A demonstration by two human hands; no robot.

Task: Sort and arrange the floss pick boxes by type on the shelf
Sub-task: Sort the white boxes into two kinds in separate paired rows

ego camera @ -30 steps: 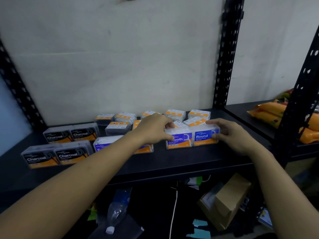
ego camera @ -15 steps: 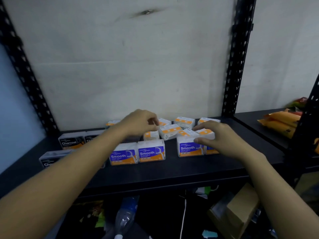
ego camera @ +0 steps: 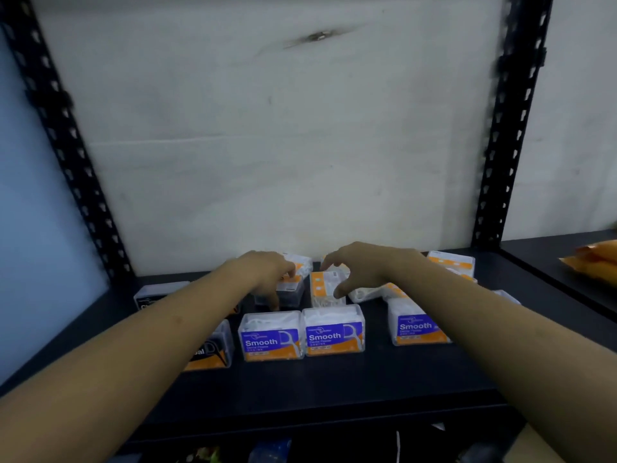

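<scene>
Left hand [ego camera: 263,275] clamped on dark box [ego camera: 290,294]; right hand [ego camera: 364,272] clawed over white box [ego camera: 322,289] directly under it, long axis running toward us. Contact there? We can't tell.

Three Smooth boxes [ego camera: 271,335] stand upright at the shelf [ego camera: 334,389] front; orange-topped boxes [ego camera: 450,262] lie jumbled behind

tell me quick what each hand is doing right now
left hand: grips a dark box
right hand: open, arched over a white box, no grip yet
</scene>
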